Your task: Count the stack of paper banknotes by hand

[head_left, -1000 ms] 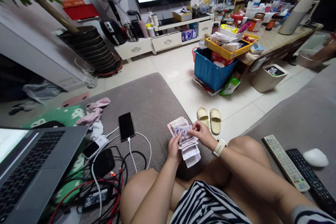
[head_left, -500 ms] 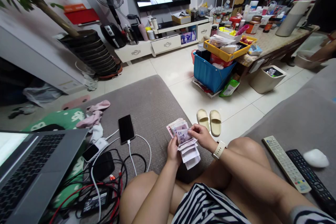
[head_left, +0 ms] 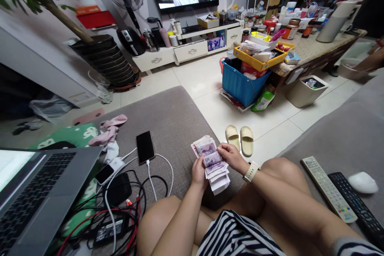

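Observation:
A stack of purplish banknotes (head_left: 212, 159) lies fanned and folded over between my hands, above my lap. My left hand (head_left: 199, 172) is closed around the stack's left side, thumb on top. At the right edge of a note marked 5, the fingertips of my right hand (head_left: 229, 155) are pinched together on the paper. Upper notes lean away from me, while several lower ones hang down toward my lap. A pale watch (head_left: 251, 171) circles my right wrist.
On the grey sofa, a phone (head_left: 145, 147) with a white cable, tangled cords and a laptop (head_left: 45, 192) lie to my left. Two remotes (head_left: 328, 190) and a white mouse (head_left: 363, 182) are at right. Slippers (head_left: 246, 141) and a blue bin (head_left: 243, 84) stand on the floor.
The note under my right fingers has turned down toward me, so more of its purple face and that of the one beneath shows. My left hand keeps its hold.

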Available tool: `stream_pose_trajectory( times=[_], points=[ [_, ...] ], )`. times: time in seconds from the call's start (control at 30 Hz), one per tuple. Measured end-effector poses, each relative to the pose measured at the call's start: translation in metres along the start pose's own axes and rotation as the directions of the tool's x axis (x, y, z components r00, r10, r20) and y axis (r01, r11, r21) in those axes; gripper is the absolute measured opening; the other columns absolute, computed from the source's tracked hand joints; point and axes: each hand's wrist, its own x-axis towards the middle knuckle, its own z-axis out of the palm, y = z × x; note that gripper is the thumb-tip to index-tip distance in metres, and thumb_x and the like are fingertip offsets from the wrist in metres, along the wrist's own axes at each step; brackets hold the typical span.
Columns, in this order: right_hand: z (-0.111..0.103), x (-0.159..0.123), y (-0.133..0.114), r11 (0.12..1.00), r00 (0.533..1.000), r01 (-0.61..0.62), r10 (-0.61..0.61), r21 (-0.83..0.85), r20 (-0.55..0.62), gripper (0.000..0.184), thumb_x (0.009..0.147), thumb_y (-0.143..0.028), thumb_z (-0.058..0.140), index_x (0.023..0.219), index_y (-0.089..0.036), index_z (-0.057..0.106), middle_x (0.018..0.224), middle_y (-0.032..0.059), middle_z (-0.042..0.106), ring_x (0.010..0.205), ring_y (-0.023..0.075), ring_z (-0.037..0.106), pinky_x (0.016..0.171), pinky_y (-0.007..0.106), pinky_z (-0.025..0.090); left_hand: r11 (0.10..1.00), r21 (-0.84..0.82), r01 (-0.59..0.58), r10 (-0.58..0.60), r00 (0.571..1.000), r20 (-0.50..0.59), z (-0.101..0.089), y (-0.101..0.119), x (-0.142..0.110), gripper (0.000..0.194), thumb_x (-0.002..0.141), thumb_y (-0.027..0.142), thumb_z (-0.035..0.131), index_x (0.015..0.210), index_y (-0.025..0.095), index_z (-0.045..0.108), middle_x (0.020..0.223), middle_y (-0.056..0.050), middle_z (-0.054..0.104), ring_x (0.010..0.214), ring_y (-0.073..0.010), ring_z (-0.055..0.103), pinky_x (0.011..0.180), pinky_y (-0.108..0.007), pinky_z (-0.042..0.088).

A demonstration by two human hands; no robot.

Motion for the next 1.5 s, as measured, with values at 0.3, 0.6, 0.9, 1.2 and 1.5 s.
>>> stream_pose_trajectory(
  times=[0.3, 0.6, 0.9, 1.2, 1.5],
  points=[
    [-0.001, 0.002, 0.006, 0.999, 0.998, -0.035, 0.035, -0.003, 0.048, 0.035, 0.079, -0.049, 0.055, 0.064, -0.019, 0.049, 0.049, -0.004, 0.05, 0.045, 0.0103, 0.043, 0.046, 0.023, 0.033, 0.999, 0.015, 0.047, -0.047, 0.999, 0.008, -0.001, 0.001, -0.002, 0.024, 0.067, 0.029, 0.067, 0.084, 0.013, 0.065, 0.075, -0.008, 0.073, 0.066, -0.022, 0.068, 0.068, -0.035, 0.051],
    [-0.005, 0.004, 0.011, 0.988, 0.993, -0.016, -0.002, -0.154, -0.116, 0.029, 0.07, -0.041, 0.066, 0.066, -0.018, 0.05, 0.058, -0.0047, 0.046, 0.053, 0.0106, 0.041, 0.05, 0.022, 0.033, 0.995, 0.071, 0.075, -0.079, 0.995, 0.061, -0.001, 0.003, -0.004, 0.042, 0.06, 0.026, 0.073, 0.098, 0.012, 0.064, 0.079, -0.008, 0.072, 0.068, -0.022, 0.067, 0.073, -0.036, 0.049],
    [-0.004, 0.002, 0.007, 0.993, 0.995, 0.02, -0.031, -0.12, -0.091, 0.025, 0.074, -0.04, 0.063, 0.067, -0.018, 0.053, 0.06, -0.0038, 0.048, 0.056, 0.0115, 0.042, 0.053, 0.023, 0.034, 0.995, 0.058, 0.078, -0.079, 0.997, 0.023, 0.004, 0.004, -0.007, 0.034, 0.063, 0.028, 0.07, 0.093, 0.012, 0.066, 0.072, -0.007, 0.072, 0.063, -0.0206, 0.066, 0.066, -0.033, 0.05],
    [-0.002, 0.0, 0.001, 1.0, 1.0, 0.024, -0.024, -0.011, 0.014, 0.026, 0.076, -0.041, 0.061, 0.07, -0.017, 0.053, 0.063, -0.0028, 0.049, 0.058, 0.0113, 0.044, 0.054, 0.022, 0.035, 1.0, 0.004, 0.013, -0.013, 0.999, -0.036, 0.003, 0.004, -0.003, 0.019, 0.064, 0.027, 0.067, 0.076, 0.012, 0.067, 0.068, -0.005, 0.072, 0.07, -0.0205, 0.067, 0.067, -0.029, 0.05],
    [-0.001, 0.0, -0.001, 0.998, 0.997, -0.021, 0.016, 0.063, 0.077, 0.032, 0.084, -0.045, 0.049, 0.066, -0.018, 0.051, 0.052, -0.0035, 0.049, 0.047, 0.0102, 0.041, 0.048, 0.023, 0.033, 0.999, -0.036, 0.016, -0.016, 1.0, 0.009, 0.001, 0.0, -0.001, 0.028, 0.068, 0.025, 0.066, 0.092, 0.011, 0.067, 0.079, -0.007, 0.073, 0.079, -0.0238, 0.068, 0.076, -0.034, 0.051]
  ],
)
